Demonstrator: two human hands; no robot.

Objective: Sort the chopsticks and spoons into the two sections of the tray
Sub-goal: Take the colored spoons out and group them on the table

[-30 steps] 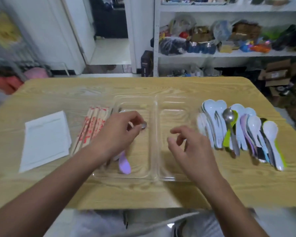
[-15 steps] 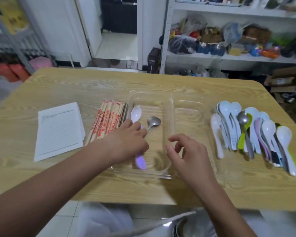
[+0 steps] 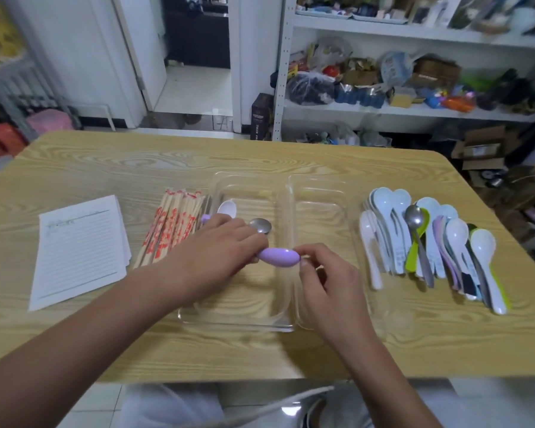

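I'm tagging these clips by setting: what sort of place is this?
Probably a storeroom or utility room in a home, used as a workspace: a white shelf unit crammed with bags and clutter stands behind the wooden table, cardboard boxes are stacked beside it, and an open doorway leads elsewhere.

Open room over right tray section (image 3: 318, 211) — chopsticks (image 3: 173, 230), spoon row (image 3: 430, 242) outside.

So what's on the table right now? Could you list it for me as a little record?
Tray: clear, two sections, centre
Left section: white spoon, metal spoon
Left hand: holds purple spoon over left section
Right hand: pinches that spoon's end
Chopsticks: wrapped bundle on table, left of tray
Loose spoons: row on table, right of tray
Paper: lined sheets, far left
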